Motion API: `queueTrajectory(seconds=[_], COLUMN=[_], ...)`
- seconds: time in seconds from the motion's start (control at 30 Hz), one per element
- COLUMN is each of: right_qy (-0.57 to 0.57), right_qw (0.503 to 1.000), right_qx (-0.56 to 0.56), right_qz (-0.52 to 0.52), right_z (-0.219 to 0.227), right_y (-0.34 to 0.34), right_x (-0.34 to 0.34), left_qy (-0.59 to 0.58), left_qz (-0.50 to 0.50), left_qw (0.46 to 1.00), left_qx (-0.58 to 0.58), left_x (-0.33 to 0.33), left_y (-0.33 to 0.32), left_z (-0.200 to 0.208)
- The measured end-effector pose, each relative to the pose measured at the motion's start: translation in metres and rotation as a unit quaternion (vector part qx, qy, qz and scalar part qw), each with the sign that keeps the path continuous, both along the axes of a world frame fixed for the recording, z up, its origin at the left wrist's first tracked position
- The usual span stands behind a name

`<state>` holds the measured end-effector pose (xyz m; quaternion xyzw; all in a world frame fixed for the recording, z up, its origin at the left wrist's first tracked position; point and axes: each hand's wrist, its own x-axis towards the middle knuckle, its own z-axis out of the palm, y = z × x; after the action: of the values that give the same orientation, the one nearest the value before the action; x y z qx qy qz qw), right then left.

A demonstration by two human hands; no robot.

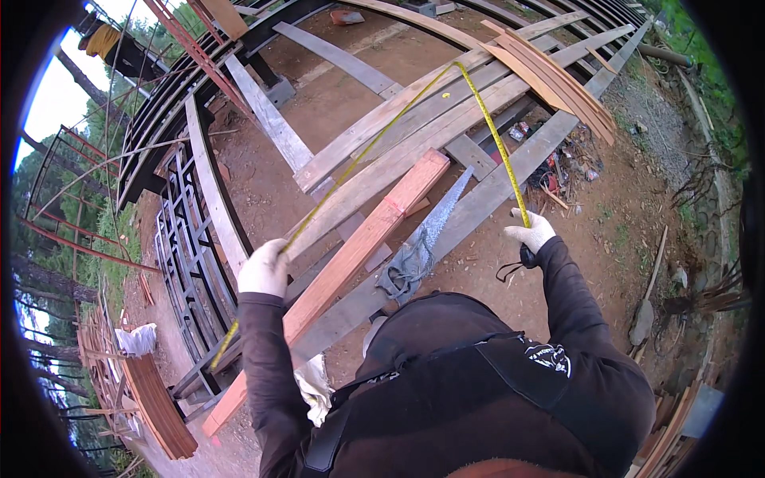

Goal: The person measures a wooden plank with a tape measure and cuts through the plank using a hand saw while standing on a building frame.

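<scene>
My left hand [265, 268], in a white glove, is closed on a yellow tape measure blade [494, 131]. A short end of the blade slants down past that hand. From there the blade runs out over the grey planks [414, 127], bends sharply, and returns to my right hand [532, 231], also gloved. That hand is closed on the tape measure, its dark case [527, 256] partly hidden and a cord loop hanging below. Between my arms lies a long reddish wooden beam [374, 219]. Beside it are a crumpled grey cloth [408, 271] and a tapering silvery strip [450, 207].
Thin curved reddish boards [550, 76] lie stacked across the planks' far right end. A black metal frame [187, 231] stands at left, near red scaffold bars [211, 60]. More timber [151, 398] is piled at lower left. Litter [558, 167] lies on the dirt at right.
</scene>
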<state>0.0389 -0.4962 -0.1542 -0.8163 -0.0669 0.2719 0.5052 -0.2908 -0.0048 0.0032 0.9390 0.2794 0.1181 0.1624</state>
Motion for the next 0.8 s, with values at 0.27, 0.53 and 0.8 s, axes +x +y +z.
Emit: queueTrajectory(seconds=[0.27,0.53,0.8], right_qy=[0.209,0.194,0.186], right_qw=[0.962,0.951,0.969], right_qx=[0.053,0.063,0.094], right_qz=[0.167,0.233,0.134], right_z=[0.021,-0.144,-0.151], right_y=[-0.027,-0.045,-0.057], right_x=[-0.055,-0.14,-0.138], left_qy=[0.092,0.006,-0.003], left_qz=[0.197,0.254,0.22], left_qw=[0.89,0.825,0.805], left_qx=[0.401,0.505,0.55], left_x=[-0.136,-0.149,-0.147], left_y=[0.197,0.219,0.198], left_z=[0.152,0.25,0.314])
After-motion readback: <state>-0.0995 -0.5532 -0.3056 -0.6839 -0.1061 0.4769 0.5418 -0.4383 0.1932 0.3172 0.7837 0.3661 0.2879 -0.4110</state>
